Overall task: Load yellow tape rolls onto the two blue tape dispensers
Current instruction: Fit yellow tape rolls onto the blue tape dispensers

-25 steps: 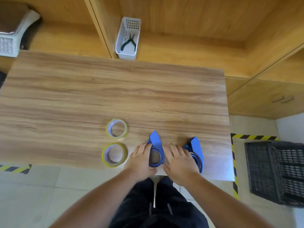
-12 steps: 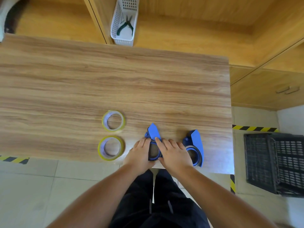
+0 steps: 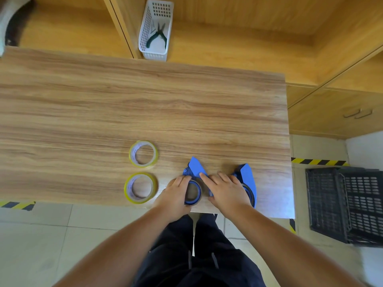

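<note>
Two yellow tape rolls lie flat on the wooden table (image 3: 145,104): the far roll (image 3: 143,153) and the near roll (image 3: 140,188), which reaches the front edge. To their right lies a blue tape dispenser (image 3: 193,183) with an empty ring. My left hand (image 3: 176,193) grips the ring's left side. My right hand (image 3: 226,189) rests over its right side, index finger on the blue blade cover. A second blue dispenser (image 3: 247,181) lies just right of my right hand, partly hidden by it.
A white slotted basket (image 3: 156,27) holding pliers (image 3: 158,36) stands on the shelf behind the table. A black plastic crate (image 3: 344,204) sits on the floor at the right. Wooden cabinets stand beyond the table's right edge. Yellow-black floor tape marks both sides.
My hands closed in on the left dispenser: the right hand slid from between the dispensers onto it, and its index finger now points along the blade cover. The camera view shifted slightly.
</note>
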Demonstrator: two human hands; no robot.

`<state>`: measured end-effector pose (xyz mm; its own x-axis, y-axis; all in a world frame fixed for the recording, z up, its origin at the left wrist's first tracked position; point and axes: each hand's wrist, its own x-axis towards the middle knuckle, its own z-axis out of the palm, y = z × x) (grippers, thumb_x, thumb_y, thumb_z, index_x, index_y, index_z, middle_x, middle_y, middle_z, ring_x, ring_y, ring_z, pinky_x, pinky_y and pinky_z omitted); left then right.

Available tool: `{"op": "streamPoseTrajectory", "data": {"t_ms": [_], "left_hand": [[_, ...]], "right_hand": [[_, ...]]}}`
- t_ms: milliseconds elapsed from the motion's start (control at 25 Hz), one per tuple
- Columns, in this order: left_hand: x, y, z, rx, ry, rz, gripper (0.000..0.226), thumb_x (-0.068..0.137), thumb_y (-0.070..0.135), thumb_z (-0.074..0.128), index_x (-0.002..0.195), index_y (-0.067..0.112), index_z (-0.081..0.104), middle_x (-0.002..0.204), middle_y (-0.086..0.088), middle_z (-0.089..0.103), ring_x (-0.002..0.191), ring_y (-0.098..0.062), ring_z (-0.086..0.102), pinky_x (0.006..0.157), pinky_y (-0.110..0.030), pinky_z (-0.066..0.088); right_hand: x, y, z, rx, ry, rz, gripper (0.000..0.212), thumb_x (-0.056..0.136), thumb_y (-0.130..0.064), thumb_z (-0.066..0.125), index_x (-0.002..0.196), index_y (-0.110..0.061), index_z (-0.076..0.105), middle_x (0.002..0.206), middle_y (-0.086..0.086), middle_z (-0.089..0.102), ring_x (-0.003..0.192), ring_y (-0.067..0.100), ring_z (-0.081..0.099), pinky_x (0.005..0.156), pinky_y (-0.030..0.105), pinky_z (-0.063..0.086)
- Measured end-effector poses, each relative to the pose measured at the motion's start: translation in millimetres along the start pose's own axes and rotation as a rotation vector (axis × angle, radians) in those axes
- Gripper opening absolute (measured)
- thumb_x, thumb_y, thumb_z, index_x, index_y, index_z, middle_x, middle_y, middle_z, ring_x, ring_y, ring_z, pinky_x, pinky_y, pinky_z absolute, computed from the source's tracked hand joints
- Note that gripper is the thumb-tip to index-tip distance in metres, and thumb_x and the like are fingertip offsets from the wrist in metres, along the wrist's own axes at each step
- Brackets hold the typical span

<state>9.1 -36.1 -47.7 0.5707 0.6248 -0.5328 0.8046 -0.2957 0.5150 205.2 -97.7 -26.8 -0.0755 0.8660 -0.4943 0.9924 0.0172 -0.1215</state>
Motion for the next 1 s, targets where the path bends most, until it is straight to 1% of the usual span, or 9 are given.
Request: {"op": "streamPoseTrajectory", "data": {"t_ms": [120,240,400,480,600,680,760,880,1000], "left_hand": [[-3.6,2.1,-5.0,0.028,0.026,0.04,0.093,0.077,0.033,0.078,0.154,0.022,0.027,0.156,0.003,0.035,0.145,-0.02,0.033,0.113,-0.038,0.042],[-12.2,3.3,-17.0,0.032,0.05,0.077,0.092,0.075,0.039,0.077,0.152,0.025,0.03,0.154,0.006,0.037,0.142,-0.018,0.035,0.11,-0.038,0.044],[-16.1,1.6,-45.3,0.004,0.097,0.124,0.086,0.071,0.045,0.072,0.147,0.033,0.033,0.146,0.015,0.042,0.137,-0.012,0.038,0.107,-0.035,0.044],[-4.9,3.0,-64.8,-0.001,0.149,0.127,0.087,0.071,0.046,0.074,0.148,0.032,0.035,0.144,0.013,0.045,0.136,-0.012,0.041,0.108,-0.031,0.041],[31.2,13.9,-91.4,-0.012,0.217,0.125,0.096,0.067,0.046,0.078,0.15,0.024,0.035,0.144,0.003,0.048,0.134,-0.021,0.046,0.111,-0.035,0.04],[62.7,23.5,-101.8,-0.034,0.242,0.098,0.098,0.067,0.039,0.082,0.15,0.019,0.034,0.145,-0.004,0.048,0.136,-0.025,0.045,0.114,-0.039,0.038],[90.5,30.4,-106.3,-0.042,0.251,0.052,0.098,0.068,0.037,0.083,0.15,0.018,0.032,0.148,-0.005,0.044,0.139,-0.027,0.042,0.115,-0.042,0.038],[125.3,35.1,-104.1,-0.03,0.241,-0.001,0.097,0.071,0.035,0.084,0.15,0.017,0.031,0.15,-0.006,0.041,0.14,-0.029,0.04,0.113,-0.047,0.04],[147.9,34.5,-98.3,0.002,0.216,-0.053,0.096,0.073,0.034,0.084,0.151,0.017,0.03,0.151,-0.006,0.041,0.139,-0.031,0.041,0.111,-0.046,0.041]], "right_hand": [[2.1,0.6,-1.2,-0.011,0.003,-0.001,0.08,0.1,-0.039,0.057,0.161,-0.03,0.006,0.158,-0.001,0.041,0.152,0.028,0.023,0.119,0.049,0.026],[2.9,-0.8,-2.5,-0.015,0.011,0.014,0.079,0.1,-0.037,0.055,0.161,-0.031,0.004,0.159,-0.002,0.04,0.153,0.029,0.021,0.119,0.049,0.026],[-0.2,-1.8,-0.1,-0.012,0.002,0.024,0.085,0.097,-0.026,0.06,0.16,-0.03,0.005,0.156,0.0,0.042,0.152,0.031,0.023,0.119,0.049,0.027],[-1.9,-3.1,-2.2,-0.016,0.019,0.016,0.086,0.092,-0.034,0.067,0.158,-0.027,0.013,0.149,0.004,0.048,0.145,0.033,0.034,0.115,0.049,0.033],[-3.3,-1.6,-6.0,0.021,0.085,0.065,0.088,0.079,-0.047,0.077,0.151,-0.021,0.034,0.128,0.006,0.063,0.123,0.032,0.055,0.103,0.048,0.046],[-4.2,4.1,-10.3,0.057,0.147,0.109,0.084,0.075,-0.049,0.08,0.145,-0.019,0.045,0.119,0.004,0.066,0.111,0.03,0.061,0.096,0.047,0.051],[-7.3,11.4,-18.1,0.098,0.195,0.149,0.077,0.072,-0.048,0.081,0.138,-0.02,0.053,0.11,0.001,0.066,0.104,0.029,0.063,0.09,0.046,0.054],[-14.3,26.8,-23.3,0.111,0.238,0.211,0.071,0.076,-0.047,0.077,0.138,-0.019,0.056,0.108,0.001,0.067,0.104,0.028,0.064,0.09,0.045,0.055],[-25.3,40.6,-17.5,0.139,0.275,0.276,0.066,0.081,-0.047,0.07,0.139,-0.019,0.055,0.114,0.001,0.068,0.111,0.027,0.063,0.094,0.044,0.054]]}}
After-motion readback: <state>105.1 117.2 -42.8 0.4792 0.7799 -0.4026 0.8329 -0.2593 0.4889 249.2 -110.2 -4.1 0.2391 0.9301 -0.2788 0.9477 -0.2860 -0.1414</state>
